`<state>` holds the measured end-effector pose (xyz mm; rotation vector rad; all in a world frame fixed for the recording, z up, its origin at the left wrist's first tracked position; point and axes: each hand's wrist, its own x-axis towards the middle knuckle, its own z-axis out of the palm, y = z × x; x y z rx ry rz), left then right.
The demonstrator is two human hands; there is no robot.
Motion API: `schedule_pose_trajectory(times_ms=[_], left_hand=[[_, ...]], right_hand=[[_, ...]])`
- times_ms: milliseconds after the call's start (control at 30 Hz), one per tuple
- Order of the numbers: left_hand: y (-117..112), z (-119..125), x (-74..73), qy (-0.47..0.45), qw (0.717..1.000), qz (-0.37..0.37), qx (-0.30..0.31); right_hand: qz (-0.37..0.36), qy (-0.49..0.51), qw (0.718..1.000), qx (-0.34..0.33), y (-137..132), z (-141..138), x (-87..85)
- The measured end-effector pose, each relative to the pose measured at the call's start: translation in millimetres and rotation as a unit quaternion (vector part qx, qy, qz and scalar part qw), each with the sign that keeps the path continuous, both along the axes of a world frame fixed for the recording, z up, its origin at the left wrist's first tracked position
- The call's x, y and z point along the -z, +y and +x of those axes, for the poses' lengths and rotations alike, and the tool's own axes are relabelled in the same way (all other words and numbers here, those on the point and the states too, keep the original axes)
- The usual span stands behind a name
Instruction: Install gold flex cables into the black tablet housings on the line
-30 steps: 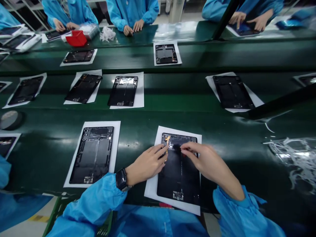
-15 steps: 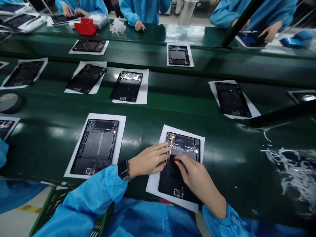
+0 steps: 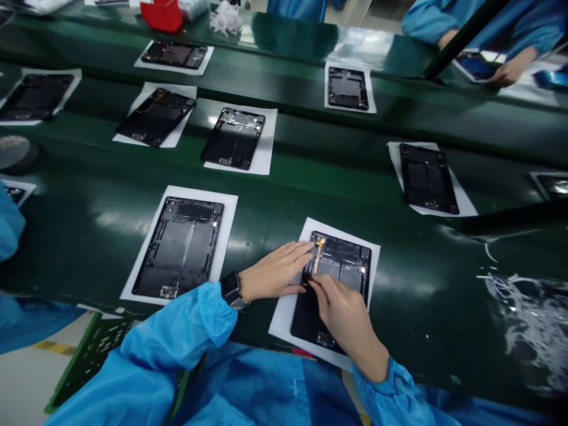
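Observation:
A black tablet back housing point(image 3: 344, 269) lies on a white sheet point(image 3: 284, 310) on the green belt in front of me. An orange flex cable point(image 3: 318, 254) runs down its upper left corner. My left hand point(image 3: 277, 272), with a watch on the wrist, lies flat on the housing's left edge, fingers stretched toward the cable. My right hand point(image 3: 341, 313) rests on the housing, its fingers pinched together at the left edge just below the cable; what they hold is too small to make out.
A second housing point(image 3: 180, 247) on paper lies to the left. Several more housings on sheets point(image 3: 234, 138) sit on the farther belts. Other people's blue sleeves and a hand point(image 3: 510, 71) show at the back. White scraps point(image 3: 528, 313) lie right; a red tray point(image 3: 162, 15) sits far left.
My right hand has slid left and down across the housing, to its left edge below the cable. The left hand has stayed on the left edge. The view has tilted down.

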<state>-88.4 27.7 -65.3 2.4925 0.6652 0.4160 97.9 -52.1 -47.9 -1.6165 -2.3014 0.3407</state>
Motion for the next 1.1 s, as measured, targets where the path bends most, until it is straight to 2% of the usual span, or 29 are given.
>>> schedule_pose_trajectory(times_ms=[267,500,767,900,1100], left_hand=[[-3.7,0.2,8.6,0.002,1.0,0.001,-0.009],[-4.1,1.6,9.2,0.013,1.0,0.005,-0.015],[-4.8,1.5,8.9,0.006,1.0,0.01,-0.021],[-5.0,2.6,11.5,-0.004,1.0,0.002,-0.022],[-3.6,3.0,10.2,-0.004,1.0,0.005,-0.014]], right_hand=[[-0.015,0.078,0.995,0.059,-11.6,1.7,4.8],[-0.019,0.052,0.997,0.051,-6.7,-0.3,3.8],[-0.015,0.104,0.991,0.077,-14.6,4.8,2.4],[-0.009,0.065,0.996,0.059,-13.0,-4.3,3.6],[-0.016,-0.06,0.998,0.014,4.3,-20.3,-6.4]])
